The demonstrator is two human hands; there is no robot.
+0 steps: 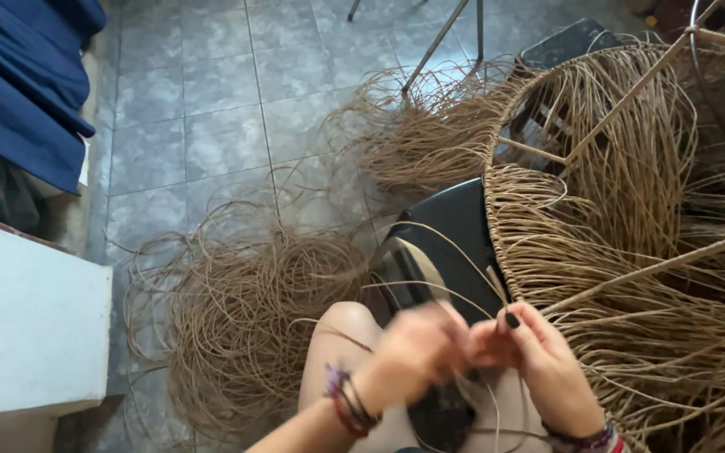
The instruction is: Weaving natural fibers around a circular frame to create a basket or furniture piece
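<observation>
My left hand (413, 352), blurred by motion and with bead bracelets on its wrist, pinches a thin brown rattan strand (430, 287) over my lap. My right hand (539, 356), dark nail polish on its fingers, grips the same strand close to the rim of a round wire frame (497, 252) wrapped in the fibre. Many loose strands (631, 210) hang across that frame to the right. The two hands nearly touch each other.
A loose coil of rattan (245, 310) lies on the grey tiled floor (203, 101) to the left of my knee; a second bundle (421, 143) lies farther back. A black seat (455, 226) stands under the frame. A white block (27, 319) and blue cloth (18, 75) are at left.
</observation>
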